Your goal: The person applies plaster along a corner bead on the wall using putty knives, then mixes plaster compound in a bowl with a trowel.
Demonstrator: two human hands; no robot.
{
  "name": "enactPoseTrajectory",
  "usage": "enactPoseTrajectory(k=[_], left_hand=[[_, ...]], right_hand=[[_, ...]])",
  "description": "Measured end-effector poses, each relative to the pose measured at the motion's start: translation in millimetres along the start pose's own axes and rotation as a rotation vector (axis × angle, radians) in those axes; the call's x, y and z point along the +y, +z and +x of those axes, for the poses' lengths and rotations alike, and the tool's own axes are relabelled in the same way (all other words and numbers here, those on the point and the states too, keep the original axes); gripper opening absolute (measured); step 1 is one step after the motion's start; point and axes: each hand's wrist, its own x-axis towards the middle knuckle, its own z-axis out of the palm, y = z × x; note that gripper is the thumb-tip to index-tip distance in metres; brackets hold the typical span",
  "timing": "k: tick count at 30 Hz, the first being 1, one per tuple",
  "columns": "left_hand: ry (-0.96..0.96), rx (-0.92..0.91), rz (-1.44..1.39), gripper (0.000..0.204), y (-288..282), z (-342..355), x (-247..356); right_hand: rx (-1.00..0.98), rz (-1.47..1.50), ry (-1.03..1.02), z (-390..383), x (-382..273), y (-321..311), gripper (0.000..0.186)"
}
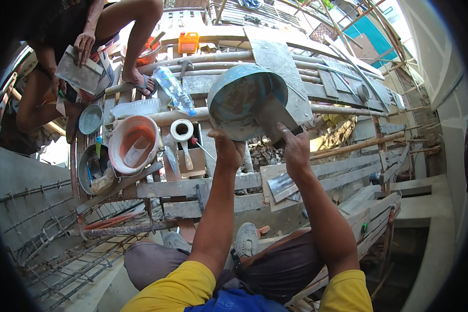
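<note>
1. A round, blue-grey basin (231, 106) is held up in front of the person, above the wooden planks (208, 187), its hollow side tilted into view.
2. The left hand (229, 148) grips the basin at its near edge; its fingers are partly hidden.
3. The right hand (296, 148) is closed around the end of a flat, broad blade (272, 115), which reaches into the basin.
4. Left of the basin are a roll of tape (182, 138), a clear bottle (174, 91) and a stained bucket (114, 151).
5. Farther left, a co-worker's hand (84, 44) holds a flat board (77, 74).
</note>
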Motion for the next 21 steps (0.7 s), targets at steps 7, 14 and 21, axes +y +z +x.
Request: enactPoseTrajectory(k=[7, 14, 21], left_hand=[[-0.092, -0.05, 0.06, 0.089, 5, -8, -4], [-0.151, -0.18, 0.249, 0.078, 2, 3, 27], [0.108, -0.188, 0.245, 0.09, 6, 0, 15]], right_hand=[[0.132, -0.64, -0.424, 9, -2, -10, 0.011], [0.069, -1.014, -0.774, 12, -8, -20, 0.02], [-0.082, -0.978, -0.595, -2, 7, 1, 0.021]])
